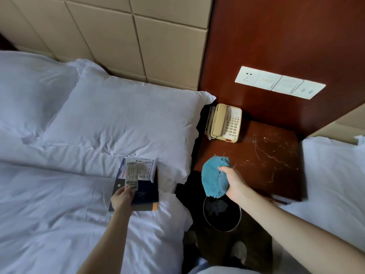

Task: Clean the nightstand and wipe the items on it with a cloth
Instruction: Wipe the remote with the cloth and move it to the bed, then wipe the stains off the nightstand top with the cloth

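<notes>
The right hand (235,182) grips the bunched blue cloth (214,177) at the nightstand (276,175) surface's front-left corner; the left hand (122,198) pinches a remote control (132,176) over the bed (59,194). Long strokes should carry the strands (274,155) toward the waste bin (222,216) below, skirting the telephone (224,123).

hotel bedroom | white bed (59,194) | nightstand (276,175) | corded phone (225,123)

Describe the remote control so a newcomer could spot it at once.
On the white bed left of the nightstand lies a stack of booklets. The remote control rests on top, its near end in the left hand. Unlike them, it is slim, pale and button-covered.
</notes>
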Demonstrator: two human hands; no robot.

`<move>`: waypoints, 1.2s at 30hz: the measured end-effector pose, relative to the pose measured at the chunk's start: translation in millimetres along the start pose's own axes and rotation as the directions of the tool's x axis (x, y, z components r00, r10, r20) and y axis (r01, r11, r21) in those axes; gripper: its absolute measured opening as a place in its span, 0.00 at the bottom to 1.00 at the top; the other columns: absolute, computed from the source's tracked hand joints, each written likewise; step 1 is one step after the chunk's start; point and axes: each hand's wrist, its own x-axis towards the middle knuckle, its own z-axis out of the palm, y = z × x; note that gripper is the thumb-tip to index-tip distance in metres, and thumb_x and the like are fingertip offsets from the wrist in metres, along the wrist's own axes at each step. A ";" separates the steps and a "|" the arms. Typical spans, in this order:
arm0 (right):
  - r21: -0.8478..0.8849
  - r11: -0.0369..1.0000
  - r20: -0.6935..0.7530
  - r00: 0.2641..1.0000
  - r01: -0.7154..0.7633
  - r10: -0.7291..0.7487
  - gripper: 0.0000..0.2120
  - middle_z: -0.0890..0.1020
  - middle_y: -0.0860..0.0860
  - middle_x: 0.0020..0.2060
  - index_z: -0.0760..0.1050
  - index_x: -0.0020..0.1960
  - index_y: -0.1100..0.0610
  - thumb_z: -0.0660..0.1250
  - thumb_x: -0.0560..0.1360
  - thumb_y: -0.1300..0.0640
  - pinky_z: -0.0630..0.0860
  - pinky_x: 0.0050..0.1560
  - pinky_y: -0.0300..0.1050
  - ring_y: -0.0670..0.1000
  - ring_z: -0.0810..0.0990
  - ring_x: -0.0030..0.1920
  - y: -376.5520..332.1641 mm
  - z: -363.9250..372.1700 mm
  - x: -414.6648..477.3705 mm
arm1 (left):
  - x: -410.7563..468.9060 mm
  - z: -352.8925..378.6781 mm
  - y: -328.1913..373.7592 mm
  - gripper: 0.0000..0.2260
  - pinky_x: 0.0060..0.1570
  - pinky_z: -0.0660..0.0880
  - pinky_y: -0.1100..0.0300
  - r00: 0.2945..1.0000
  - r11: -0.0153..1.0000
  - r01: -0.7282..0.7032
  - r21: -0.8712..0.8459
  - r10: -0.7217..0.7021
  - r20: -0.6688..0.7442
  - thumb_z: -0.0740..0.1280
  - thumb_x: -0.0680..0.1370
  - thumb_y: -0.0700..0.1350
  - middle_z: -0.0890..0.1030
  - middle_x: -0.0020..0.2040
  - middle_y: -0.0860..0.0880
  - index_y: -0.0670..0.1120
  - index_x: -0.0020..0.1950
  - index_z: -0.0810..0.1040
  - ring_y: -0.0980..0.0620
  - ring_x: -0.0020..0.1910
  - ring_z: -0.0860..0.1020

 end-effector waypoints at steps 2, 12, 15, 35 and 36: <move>-0.018 1.000 0.004 1.000 -0.009 0.009 0.14 0.81 0.60 0.53 0.75 0.59 0.60 0.66 0.75 0.58 0.75 0.58 0.60 0.62 0.80 0.52 3.7 0.0 3.1 | 6.5 5.0 -0.5 0.14 0.41 0.78 0.62 1.000 0.998 -0.003 0.056 0.002 0.026 0.67 0.77 0.35 0.80 0.54 0.34 0.34 0.62 0.76 0.45 0.47 0.77; -0.010 0.999 -0.030 0.999 -0.042 0.042 0.09 0.80 0.58 0.49 0.75 0.55 0.58 0.66 0.75 0.59 0.76 0.54 0.56 0.59 0.79 0.49 16.2 -22.4 14.6 | 2.2 31.7 0.9 0.13 0.51 0.76 0.48 0.976 0.867 -0.216 0.450 0.196 0.092 0.62 0.79 0.44 0.83 0.46 0.37 0.37 0.55 0.80 0.38 0.49 0.80; 0.008 0.999 -0.048 0.998 -0.045 0.045 0.11 0.80 0.58 0.50 0.75 0.56 0.58 0.66 0.75 0.59 0.75 0.57 0.57 0.60 0.80 0.51 15.9 -27.8 17.8 | -14.3 46.6 2.6 0.12 0.51 0.76 0.49 0.951 0.813 -0.308 0.494 0.255 0.174 0.61 0.79 0.43 0.82 0.49 0.39 0.40 0.57 0.80 0.40 0.49 0.80; 0.228 0.965 -0.217 0.960 -0.129 0.179 0.20 0.72 0.59 0.67 0.67 0.68 0.61 0.61 0.79 0.54 0.67 0.64 0.53 0.60 0.72 0.65 18.8 -191.2 53.4 | -171.6 208.3 -56.2 0.05 0.56 0.76 0.51 0.720 0.743 -0.493 0.454 0.054 0.692 0.63 0.79 0.42 0.83 0.47 0.48 0.48 0.50 0.78 0.50 0.50 0.81; 0.220 0.965 -0.230 0.954 -0.142 0.193 0.21 0.71 0.59 0.68 0.65 0.69 0.61 0.60 0.79 0.54 0.66 0.65 0.52 0.61 0.70 0.66 17.4 -200.6 54.0 | -177.0 215.4 -60.4 0.05 0.56 0.76 0.50 0.713 0.725 -0.505 0.468 0.044 0.700 0.63 0.79 0.42 0.83 0.46 0.48 0.48 0.50 0.79 0.50 0.50 0.81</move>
